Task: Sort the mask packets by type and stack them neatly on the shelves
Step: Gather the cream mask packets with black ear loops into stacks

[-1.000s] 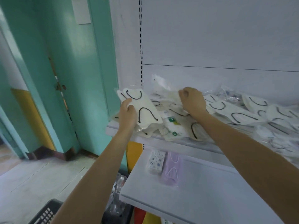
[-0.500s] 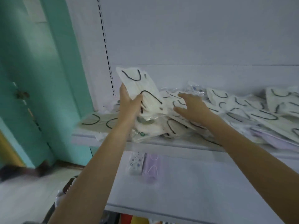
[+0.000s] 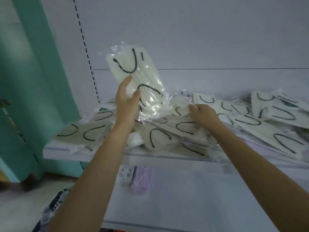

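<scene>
While one is held aloft, the rest lie heaped

As the left hand (image 3: pixel 127 106) holds a white packet (image 3: pixel 133 76) of masks with black ear loops, thumb and fingers clamped round its lower half, the packet stands tilted in the air just above the upper shelf (image 3: pixel 80 154). Beneath it a loose pile (image 3: pixel 250 122) of white and beige packets sprawls across that shelf, overlapping every which way. The right hand (image 3: pixel 204 115) rests on the pile, fingers bent onto a beige packet (image 3: pixel 184 127); whether it pinches anything I cannot tell. On the lower shelf (image 3: pixel 192 201) a patterned packet (image 3: pixel 125 175) and a lilac packet (image 3: pixel 141 180) lie side by side, touching.
</scene>
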`<state>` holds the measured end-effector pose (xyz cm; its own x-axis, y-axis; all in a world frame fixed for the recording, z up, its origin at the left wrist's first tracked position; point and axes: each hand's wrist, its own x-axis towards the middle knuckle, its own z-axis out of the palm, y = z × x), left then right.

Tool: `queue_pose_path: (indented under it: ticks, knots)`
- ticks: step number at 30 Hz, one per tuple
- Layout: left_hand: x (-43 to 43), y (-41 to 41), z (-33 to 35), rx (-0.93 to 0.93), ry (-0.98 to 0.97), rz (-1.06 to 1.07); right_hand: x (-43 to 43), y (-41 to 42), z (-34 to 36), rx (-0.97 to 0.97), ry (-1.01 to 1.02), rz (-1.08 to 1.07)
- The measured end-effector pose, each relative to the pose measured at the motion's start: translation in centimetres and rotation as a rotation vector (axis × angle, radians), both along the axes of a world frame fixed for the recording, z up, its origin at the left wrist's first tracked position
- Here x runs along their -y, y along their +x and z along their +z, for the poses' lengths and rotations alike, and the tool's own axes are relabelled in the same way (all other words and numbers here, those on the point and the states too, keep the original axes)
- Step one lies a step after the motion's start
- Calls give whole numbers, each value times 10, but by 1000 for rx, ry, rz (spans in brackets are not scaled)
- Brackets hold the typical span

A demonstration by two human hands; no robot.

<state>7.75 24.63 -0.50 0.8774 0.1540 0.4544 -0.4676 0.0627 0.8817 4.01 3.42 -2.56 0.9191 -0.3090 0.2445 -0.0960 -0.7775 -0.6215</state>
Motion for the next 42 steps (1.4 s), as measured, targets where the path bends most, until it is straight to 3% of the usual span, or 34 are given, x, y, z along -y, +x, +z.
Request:
queue_pose_path:
  ticks: [3, 6, 9, 11, 13, 16, 18, 21, 25, 28, 32, 37, 40, 42]
  knots:
    - [8, 2, -15, -186, 185, -55, -3, -2, 10, 228, 182, 2]
    - [13, 1, -32, -329, 144, -164, -22, -4, 13, 350, 191, 130]
    - [12, -2, -34, -399, -41, -268, -47, -3, 3, 201, 141, 377]
    - [11, -2, -38, -356, 21, -241, -59, -4, -3, -9, 231, 530]
    - [10, 1, -48, -314, 96, -172, -60, 2, -5, -92, 292, 555]
    - [9, 2, -57, -304, 63, -115, -38, 31, 0, -18, -73, 301]
    - [8, 3, -59, -280, 36, -115, -16, 48, 0, -165, -315, 157]
    - [10, 0, -58, -255, 59, -105, 1, 57, -6, -402, -398, 90]
    - [13, -5, -53, -322, 121, -39, -3, 59, -5, -190, -399, 0]
    - [13, -5, -55, -303, 153, -24, -5, 52, 0, -17, -222, -53]
    - [13, -5, -54, -308, 144, -46, -20, 31, 9, 236, -83, 93]
    - [12, -4, -53, -346, 94, -93, -47, 10, 8, 10, -119, 524]
    - [14, -8, -53, -278, 128, -43, -44, 25, 10, 56, -34, 448]
    - [13, -10, -54, -253, 103, -45, -33, 42, 10, 51, -98, 333]
